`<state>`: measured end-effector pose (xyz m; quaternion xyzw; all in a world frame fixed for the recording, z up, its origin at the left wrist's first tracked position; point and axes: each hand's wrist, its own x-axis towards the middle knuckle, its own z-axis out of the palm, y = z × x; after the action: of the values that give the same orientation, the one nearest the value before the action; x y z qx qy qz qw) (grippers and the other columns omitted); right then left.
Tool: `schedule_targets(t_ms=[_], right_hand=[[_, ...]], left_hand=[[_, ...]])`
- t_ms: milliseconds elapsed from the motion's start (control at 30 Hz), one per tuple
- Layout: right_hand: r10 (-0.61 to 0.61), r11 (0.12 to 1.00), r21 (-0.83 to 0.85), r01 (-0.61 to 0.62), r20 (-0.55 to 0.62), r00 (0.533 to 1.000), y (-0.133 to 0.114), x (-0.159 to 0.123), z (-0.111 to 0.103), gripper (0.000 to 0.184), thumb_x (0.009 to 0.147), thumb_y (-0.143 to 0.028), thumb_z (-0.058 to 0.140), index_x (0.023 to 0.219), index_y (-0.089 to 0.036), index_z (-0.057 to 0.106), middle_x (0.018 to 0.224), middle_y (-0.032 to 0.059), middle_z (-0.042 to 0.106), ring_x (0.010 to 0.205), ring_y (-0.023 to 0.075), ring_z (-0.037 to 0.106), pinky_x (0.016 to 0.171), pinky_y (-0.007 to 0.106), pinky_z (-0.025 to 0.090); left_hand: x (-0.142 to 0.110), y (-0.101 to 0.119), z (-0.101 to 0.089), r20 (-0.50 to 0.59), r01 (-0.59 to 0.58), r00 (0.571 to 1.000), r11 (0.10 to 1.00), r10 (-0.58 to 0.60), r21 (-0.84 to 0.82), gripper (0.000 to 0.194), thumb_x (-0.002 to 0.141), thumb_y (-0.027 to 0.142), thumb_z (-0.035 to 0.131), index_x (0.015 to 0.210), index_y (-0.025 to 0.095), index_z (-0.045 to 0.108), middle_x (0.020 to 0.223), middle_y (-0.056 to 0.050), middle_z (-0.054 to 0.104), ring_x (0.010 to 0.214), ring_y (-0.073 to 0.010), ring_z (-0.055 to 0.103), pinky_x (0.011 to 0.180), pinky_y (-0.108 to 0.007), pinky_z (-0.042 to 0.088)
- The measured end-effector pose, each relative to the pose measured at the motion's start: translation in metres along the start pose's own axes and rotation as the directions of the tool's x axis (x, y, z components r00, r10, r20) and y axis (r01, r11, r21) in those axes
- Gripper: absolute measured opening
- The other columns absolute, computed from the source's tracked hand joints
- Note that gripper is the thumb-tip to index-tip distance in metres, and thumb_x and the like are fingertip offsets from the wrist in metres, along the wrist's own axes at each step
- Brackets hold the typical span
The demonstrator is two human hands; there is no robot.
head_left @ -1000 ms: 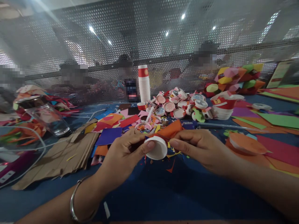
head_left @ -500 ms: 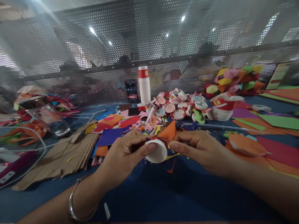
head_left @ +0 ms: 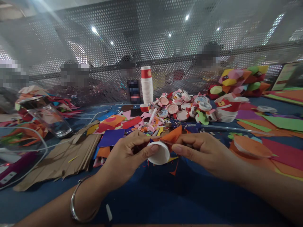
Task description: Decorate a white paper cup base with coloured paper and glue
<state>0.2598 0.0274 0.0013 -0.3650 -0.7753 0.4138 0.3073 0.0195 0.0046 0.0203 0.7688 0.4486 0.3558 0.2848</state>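
Observation:
Between my hands, above the blue table, is a small white paper cup piece (head_left: 160,154), its round open side tilted toward me. My left hand (head_left: 132,153) is closed on it, the thumb lying across its rim. Orange paper (head_left: 172,135) sticks up behind the cup piece. My right hand (head_left: 201,149) pinches that paper at the cup piece's right side, thumb and forefinger together; its other fingers are partly hidden. Just beyond my hands lie coloured paper scraps (head_left: 132,123), and a dark blue paper square (head_left: 111,137) is left of them.
A tall stack of paper cups (head_left: 147,88) stands at the back. Cut cup bottoms (head_left: 172,108) form a heap beside it. Corrugated cardboard (head_left: 63,157) and a tilted clear glass (head_left: 53,121) are left. Coloured sheets (head_left: 281,151) and cut red-white cups (head_left: 228,108) are right.
The orange paper's peak has shifted slightly right and lower, leaning more toward my right hand. Both hands keep their hold on the cup piece and paper. The view has shifted very slightly.

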Motion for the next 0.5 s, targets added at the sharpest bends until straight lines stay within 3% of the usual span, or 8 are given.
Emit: schedule_targets(t_ms=[200,500], right_hand=[[-0.037,0.999,-0.029,0.036,-0.018,0.999,-0.0002,-0.0002,0.0001,0.048,0.099,-0.057,0.053,0.072,-0.018,0.062,0.067,-0.0021,0.047,0.059,0.0107,0.041,0.053,0.026,0.032],[-0.027,1.000,-0.013,0.027,-0.049,0.998,0.0008,0.0022,-0.0023,0.050,0.097,-0.060,0.054,0.066,-0.021,0.047,0.063,-0.0044,0.034,0.056,0.0107,0.032,0.050,0.026,0.026]], left_hand=[[0.0015,-0.0013,0.0012,0.012,0.010,1.000,1.000,-0.010,-0.007,0.027,0.097,0.043,0.063,0.088,0.021,0.075,0.081,-0.001,0.060,0.078,-0.0168,0.055,0.070,-0.030,0.042],[-0.0005,-0.0019,0.0010,0.012,0.003,1.000,1.000,-0.003,0.012,0.029,0.097,0.044,0.063,0.083,0.020,0.073,0.077,0.000,0.056,0.074,-0.0155,0.052,0.068,-0.029,0.041]])
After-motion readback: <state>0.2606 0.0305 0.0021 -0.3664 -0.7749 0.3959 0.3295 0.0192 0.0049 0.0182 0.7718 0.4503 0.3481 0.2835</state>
